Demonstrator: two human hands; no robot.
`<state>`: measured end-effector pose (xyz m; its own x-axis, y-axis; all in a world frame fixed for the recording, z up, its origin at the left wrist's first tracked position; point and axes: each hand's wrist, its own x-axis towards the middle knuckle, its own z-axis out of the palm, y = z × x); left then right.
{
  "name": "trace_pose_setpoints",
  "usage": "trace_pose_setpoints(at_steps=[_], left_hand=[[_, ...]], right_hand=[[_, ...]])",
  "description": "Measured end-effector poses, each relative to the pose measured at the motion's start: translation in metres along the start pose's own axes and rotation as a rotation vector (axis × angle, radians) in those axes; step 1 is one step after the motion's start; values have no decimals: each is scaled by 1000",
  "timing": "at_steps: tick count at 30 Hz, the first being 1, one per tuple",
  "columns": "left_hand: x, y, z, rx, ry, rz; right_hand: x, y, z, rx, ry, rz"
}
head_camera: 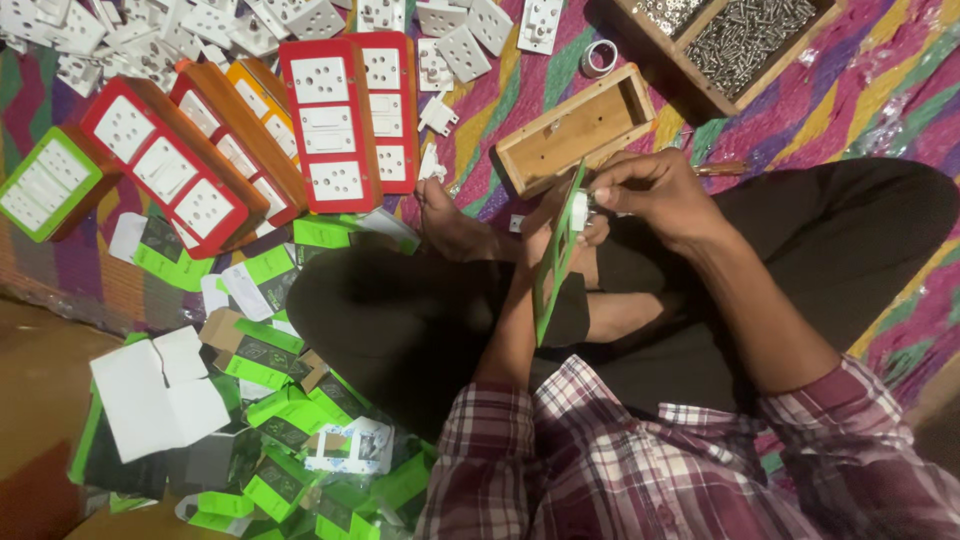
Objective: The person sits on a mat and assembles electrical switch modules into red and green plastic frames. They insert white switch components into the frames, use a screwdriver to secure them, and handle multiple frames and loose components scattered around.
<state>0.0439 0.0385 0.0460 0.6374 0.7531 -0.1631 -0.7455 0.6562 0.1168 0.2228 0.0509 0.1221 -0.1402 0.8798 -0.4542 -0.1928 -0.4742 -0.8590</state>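
Nearest the camera are the person's plaid sleeves, and at the lower left of the floor lies a heap of green cartons with a white box among them. The person sits cross-legged on a striped mat. Over the lap the left hand is closed round a green plate, held on edge and nearly upright. The right hand is curled at the plate's upper end, its fingertips pinched on a small white switch that touches the plate. Just beyond the hands lies an open wooden box, hollow side up, with a bare foot to its left. Farther left stands a row of finished boards, red, orange and green, leaning on one another. Along the mat's far edge lie loose white sockets, a tape roll, and at the far right corner a wooden tray of screws
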Motion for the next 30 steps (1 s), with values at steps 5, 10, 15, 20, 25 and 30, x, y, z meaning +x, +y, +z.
trace_pose_setpoints(at_steps=[5,10,15,20,25,30], left_hand=[[1,-1,-6,91,-22,32],[1,1,0,154,26,33],[-2,2,4,206,95,49],[-3,-3,4,201,279,99],[-5,-5,7,994,241,433],[-2,2,14,300,233,131]], right_hand=[[-2,3,3,25,18,-49],[0,2,2,11,22,-30],[-2,-7,8,-160,43,-75],[-11,-18,26,-541,120,-404],[-16,-13,36,-719,191,-533],[-11,0,28,-612,186,-463]])
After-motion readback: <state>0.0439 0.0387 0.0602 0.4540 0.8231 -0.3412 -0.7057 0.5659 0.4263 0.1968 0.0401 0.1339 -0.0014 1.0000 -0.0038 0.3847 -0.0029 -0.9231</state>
